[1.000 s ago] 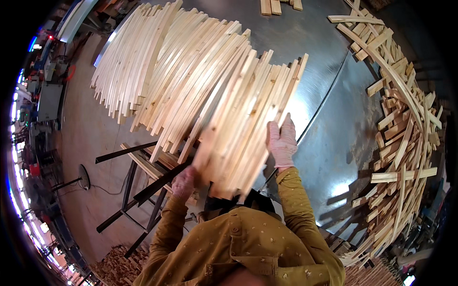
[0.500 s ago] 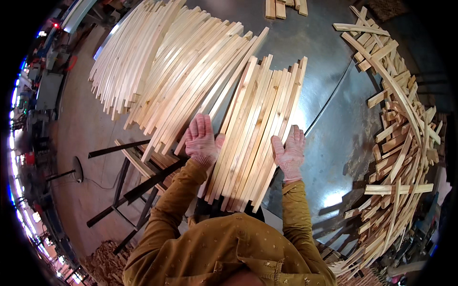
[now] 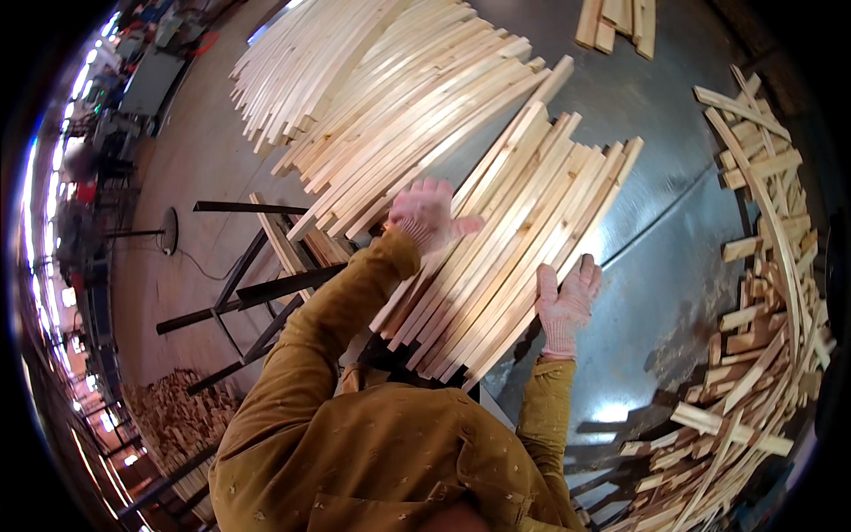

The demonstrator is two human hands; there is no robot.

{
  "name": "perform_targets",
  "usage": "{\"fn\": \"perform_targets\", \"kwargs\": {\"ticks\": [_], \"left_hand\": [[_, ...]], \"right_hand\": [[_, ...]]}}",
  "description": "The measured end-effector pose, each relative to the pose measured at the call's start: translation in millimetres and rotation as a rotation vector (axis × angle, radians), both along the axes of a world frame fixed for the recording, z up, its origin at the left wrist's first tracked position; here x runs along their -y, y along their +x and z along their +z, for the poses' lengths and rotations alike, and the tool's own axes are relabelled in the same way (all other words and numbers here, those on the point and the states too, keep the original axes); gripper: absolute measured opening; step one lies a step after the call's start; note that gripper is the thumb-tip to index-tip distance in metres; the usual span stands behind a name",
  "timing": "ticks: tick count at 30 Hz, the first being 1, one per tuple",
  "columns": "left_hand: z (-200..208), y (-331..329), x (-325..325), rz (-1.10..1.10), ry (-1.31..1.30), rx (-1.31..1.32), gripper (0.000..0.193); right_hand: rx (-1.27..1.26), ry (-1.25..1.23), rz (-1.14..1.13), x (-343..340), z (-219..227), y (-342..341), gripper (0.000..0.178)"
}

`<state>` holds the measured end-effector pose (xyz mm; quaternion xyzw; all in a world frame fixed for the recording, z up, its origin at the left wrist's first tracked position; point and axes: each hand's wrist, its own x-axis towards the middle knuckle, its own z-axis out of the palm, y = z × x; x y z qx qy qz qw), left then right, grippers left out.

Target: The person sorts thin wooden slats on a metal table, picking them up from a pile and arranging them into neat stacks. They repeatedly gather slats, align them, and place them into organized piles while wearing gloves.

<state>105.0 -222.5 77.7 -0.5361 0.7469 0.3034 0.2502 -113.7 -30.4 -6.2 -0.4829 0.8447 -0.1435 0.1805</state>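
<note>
A row of long pale wooden strips (image 3: 523, 230) lies side by side on the metal table, between my two hands. My left hand (image 3: 427, 213), in a pinkish knit glove, is at the row's left side, its fingers stretched out and its thumb over the strips. At the right side, my right hand (image 3: 568, 297) wears the same kind of glove. Its fingers point away from me and its thumb is by the outermost strip. Neither hand is closed around a strip. The strips' near ends reach close to my body.
A broad stack of strips (image 3: 390, 97) spreads across the far left. Shorter pieces (image 3: 618, 22) lie at the far edge. Along the right side of the metal table (image 3: 651, 230) runs a tangled heap of offcuts (image 3: 762, 293). A dark metal frame (image 3: 239, 297) stands at the left.
The view has turned, so the table's contents appear shifted right and tilted. My left hand's thumb now reaches over the strips. My right hand stays along the row's right side.
</note>
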Motion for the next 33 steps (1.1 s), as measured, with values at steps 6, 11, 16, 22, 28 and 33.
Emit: {"fn": "perform_targets", "kwargs": {"ticks": [6,11,16,22,28,33], "left_hand": [[-43,-9,-9,0.041,-0.119,-0.211,0.106],[-55,-2,-23,0.439,0.171,-0.721,0.103],[-62,2,-35,0.582,0.312,-0.883,0.090],[13,-2,39,0.425,0.296,-1.191,0.091],[57,63,197,0.416,0.279,-1.303,0.090],[-4,131,268,0.503,-0.256,-0.444,0.075]], "right_hand": [[-0.006,-0.100,0.040,3,10,12,0.086],[0.920,-0.539,-0.353,-15,19,37,0.084],[1.276,-0.650,-0.481,-22,40,47,0.091],[1.223,-0.798,-0.316,34,98,50,0.079],[1.539,-0.723,-0.323,198,115,85,0.099],[1.220,-0.435,-0.208,298,42,148,0.106]]}}
